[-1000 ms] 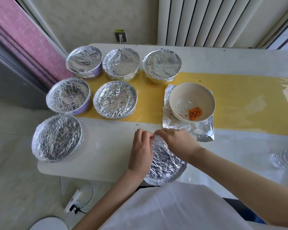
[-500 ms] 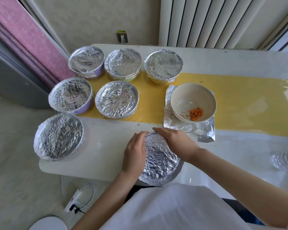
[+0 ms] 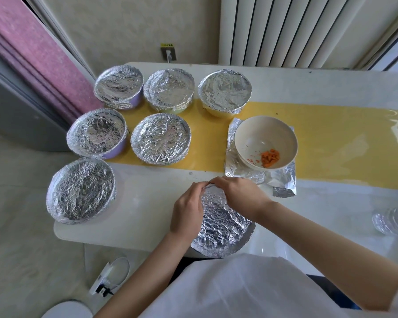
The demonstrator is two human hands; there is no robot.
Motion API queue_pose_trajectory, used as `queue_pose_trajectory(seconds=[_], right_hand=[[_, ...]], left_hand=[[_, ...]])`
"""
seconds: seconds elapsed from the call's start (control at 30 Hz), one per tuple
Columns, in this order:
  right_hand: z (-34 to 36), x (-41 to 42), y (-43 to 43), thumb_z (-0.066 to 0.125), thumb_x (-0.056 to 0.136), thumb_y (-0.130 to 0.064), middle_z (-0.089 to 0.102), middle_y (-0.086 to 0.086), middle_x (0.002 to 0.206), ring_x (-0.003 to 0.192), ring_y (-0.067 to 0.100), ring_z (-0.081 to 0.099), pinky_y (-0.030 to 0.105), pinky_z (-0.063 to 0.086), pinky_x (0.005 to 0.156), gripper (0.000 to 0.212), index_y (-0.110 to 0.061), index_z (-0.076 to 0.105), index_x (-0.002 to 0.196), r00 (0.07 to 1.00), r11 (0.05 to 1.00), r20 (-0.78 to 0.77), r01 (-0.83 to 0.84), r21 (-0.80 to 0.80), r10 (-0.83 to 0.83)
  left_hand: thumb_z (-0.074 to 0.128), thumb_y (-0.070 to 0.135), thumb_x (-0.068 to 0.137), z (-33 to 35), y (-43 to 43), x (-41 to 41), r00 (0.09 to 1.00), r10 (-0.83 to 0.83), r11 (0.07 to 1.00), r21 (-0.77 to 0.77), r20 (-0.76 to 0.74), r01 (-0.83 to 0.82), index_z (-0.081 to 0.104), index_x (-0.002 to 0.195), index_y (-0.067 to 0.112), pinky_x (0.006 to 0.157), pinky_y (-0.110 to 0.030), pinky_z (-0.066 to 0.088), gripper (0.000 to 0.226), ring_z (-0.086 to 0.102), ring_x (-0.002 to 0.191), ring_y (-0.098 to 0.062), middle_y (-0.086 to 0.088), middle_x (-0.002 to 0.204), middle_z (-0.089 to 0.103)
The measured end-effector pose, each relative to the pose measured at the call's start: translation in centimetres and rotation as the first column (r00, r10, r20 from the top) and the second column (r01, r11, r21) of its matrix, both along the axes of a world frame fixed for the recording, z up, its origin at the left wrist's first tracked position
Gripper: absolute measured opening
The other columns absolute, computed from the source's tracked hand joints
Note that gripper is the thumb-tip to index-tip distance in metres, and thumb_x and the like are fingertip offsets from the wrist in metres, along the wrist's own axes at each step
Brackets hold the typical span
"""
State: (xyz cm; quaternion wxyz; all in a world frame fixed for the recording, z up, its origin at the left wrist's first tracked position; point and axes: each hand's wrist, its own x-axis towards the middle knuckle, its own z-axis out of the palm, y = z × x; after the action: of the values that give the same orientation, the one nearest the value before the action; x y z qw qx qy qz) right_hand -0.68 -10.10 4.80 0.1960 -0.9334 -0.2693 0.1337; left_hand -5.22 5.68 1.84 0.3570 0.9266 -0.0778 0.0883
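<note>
Left hand (image 3: 187,210) and right hand (image 3: 238,195) apparently pinch far rim of round crinkled foil-covered dish (image 3: 223,226) overhanging white table's (image 3: 147,203) near edge.

The person wears a plain white shirt (image 3: 251,292) (short sleeves), forearms bare.

I work in a home dining room. Indicators: white panel radiator (image 3: 285,31) on the wall, pink curtain (image 3: 32,65), wall socket (image 3: 169,53), worktop (image 3: 147,203) with yellow runner (image 3: 331,138) carrying foil-covered bowls (image 3: 161,138).
</note>
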Motion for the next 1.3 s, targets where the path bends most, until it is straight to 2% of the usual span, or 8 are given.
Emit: queue_pose_trajectory(seconds=[0.1,0.3,0.5,0.7,0.83,1.03,1.17,1.3], right_hand=[[-0.2,0.4,0.3,0.041,0.082,0.012,0.064,0.008,0.114,0.091,0.029,0.062,0.034,0.045,0.069,0.056,-0.015,0.05,0.13,1.0,1.0,0.001,0.007,-0.001,-0.007],[-1.2,0.4,-0.3,0.043,0.099,-0.012,0.066,0.007,0.116,0.099,0.025,0.063,0.033,0.048,0.085,0.03,-0.014,0.057,0.126,0.975,0.94,-0.105,0.217,0.265,-0.196],[-2.2,0.7,-0.6,0.043,0.081,0.014,0.07,0.011,0.093,0.075,0.029,0.065,0.044,0.053,0.067,0.052,-0.017,0.059,0.12,0.982,0.969,-0.062,0.184,0.164,-0.176],[-1.7,1.2,-0.2,0.041,0.098,-0.007,0.068,0.011,0.11,0.091,0.029,0.065,0.042,0.051,0.079,0.031,-0.011,0.057,0.124,0.979,0.956,-0.087,0.197,0.218,-0.182],[-2.4,1.4,-0.5,0.04,0.099,-0.01,0.067,0.011,0.111,0.096,0.029,0.061,0.03,0.043,0.077,0.03,-0.01,0.059,0.122,0.951,0.943,-0.192,0.279,0.181,-0.244],[-3.1,1.6,-0.2,0.041,0.099,-0.012,0.067,0.009,0.113,0.1,0.026,0.061,0.022,0.039,0.078,0.029,-0.01,0.061,0.12,0.932,0.957,-0.284,0.266,0.119,-0.224],[-3.1,1.8,0.0,0.041,0.099,-0.011,0.068,0.009,0.111,0.101,0.027,0.061,0.028,0.04,0.081,0.03,-0.012,0.062,0.119,0.932,0.962,-0.282,0.261,0.083,-0.229],[-3.1,1.6,0.1,0.043,0.096,-0.006,0.069,0.012,0.104,0.094,0.031,0.062,0.032,0.043,0.078,0.029,-0.011,0.065,0.113,0.946,0.969,-0.232,0.244,0.044,-0.228]], left_hand=[[0.056,-0.023,0.071,0.2,-0.1,0.1,0.999,0.038,0.999,-0.013,-0.011,-0.038,0.062,0.108,0.003,0.069,-0.022,0.045,0.045,0.066,0.08,-0.023,-0.009,0.09,0.071],[0.052,-0.024,0.075,0.0,-0.1,0.2,0.991,0.132,0.99,-0.056,-0.022,-0.133,0.062,0.109,0.0,0.076,-0.017,0.042,0.043,0.069,0.089,-0.025,-0.014,0.097,0.07],[0.05,-0.024,0.076,-0.3,-0.3,0.3,0.985,0.173,0.983,-0.064,-0.026,-0.174,0.062,0.109,0.0,0.079,-0.017,0.042,0.043,0.069,0.09,-0.026,-0.015,0.098,0.07],[0.044,-0.008,0.091,-0.3,-0.6,-0.6,0.952,0.276,0.947,-0.132,-0.129,-0.293,0.053,0.127,0.009,0.082,-0.021,0.042,0.041,0.063,0.103,-0.027,-0.011,0.113,0.066],[0.039,0.004,0.095,-0.7,-0.2,-1.1,0.912,0.302,0.947,-0.022,-0.279,-0.32,0.047,0.133,0.019,0.084,-0.032,0.042,0.042,0.057,0.105,-0.027,-0.005,0.123,0.06],[0.039,0.009,0.097,-1.7,0.2,0.3,0.887,0.26,0.935,-0.129,-0.382,-0.329,0.061,0.102,0.009,0.056,-0.027,0.028,0.023,0.045,0.057,-0.017,0.007,0.061,0.048],[0.042,0.004,0.096,-1.9,0.5,0.5,0.889,0.249,0.936,-0.139,-0.385,-0.323,0.064,0.099,0.006,0.051,-0.025,0.027,0.022,0.04,0.05,-0.008,0.003,0.058,0.05],[0.045,0.004,0.095,-2.0,0.3,0.1,0.906,0.261,0.948,-0.09,-0.334,-0.306,0.064,0.097,0.005,0.052,-0.028,0.027,0.02,0.042,0.054,-0.022,-0.007,0.063,0.056]])
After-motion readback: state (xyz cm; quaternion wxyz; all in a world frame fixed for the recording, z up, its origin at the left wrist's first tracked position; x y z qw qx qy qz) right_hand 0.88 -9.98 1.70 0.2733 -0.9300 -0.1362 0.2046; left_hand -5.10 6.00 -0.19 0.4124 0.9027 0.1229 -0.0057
